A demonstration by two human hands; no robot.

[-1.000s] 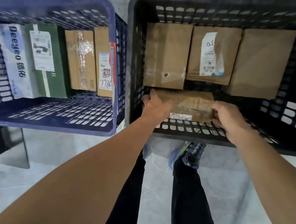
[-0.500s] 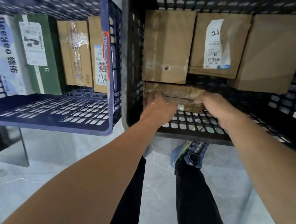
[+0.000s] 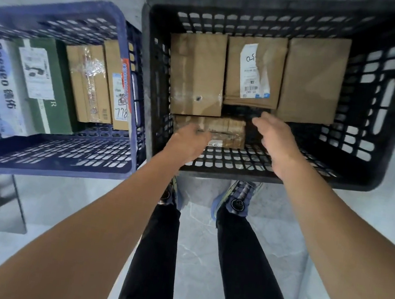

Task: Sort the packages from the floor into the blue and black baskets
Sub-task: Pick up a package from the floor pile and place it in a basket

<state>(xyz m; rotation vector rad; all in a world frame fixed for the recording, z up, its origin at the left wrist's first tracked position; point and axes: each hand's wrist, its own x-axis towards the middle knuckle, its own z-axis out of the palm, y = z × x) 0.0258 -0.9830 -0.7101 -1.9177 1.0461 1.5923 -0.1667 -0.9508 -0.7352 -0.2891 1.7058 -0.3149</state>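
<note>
Down in the near-left corner of the black basket (image 3: 290, 13) sits the small brown package (image 3: 227, 131). It's lying flat on the grid floor, just in front of the tall kraft parcel (image 3: 198, 72) standing behind it. It looks like a taped-up cardboard box with a bit of label on the near edge. Going by the size, it's probably light and stiff enough not to sag, though the wrinkled tape could be a little slick. The two short ends look like the best place to hold it, since the walls and the other parcels crowd the long sides.

The person's left hand (image 3: 187, 141) is on the package's left end, knuckles facing the camera. The fingers are hidden, so it's impossible to tell whether it's actually gripping or just resting there. The right hand (image 3: 277, 138) is just off the right end, not touching. Its fingers are loose and spread, and it's holding nothing.

Two more kraft parcels (image 3: 253, 73) (image 3: 313, 79) stand along the far side of the basket. The blue basket (image 3: 59, 166) sits to the left, with a row of boxes (image 3: 91, 80) inside it.
</note>
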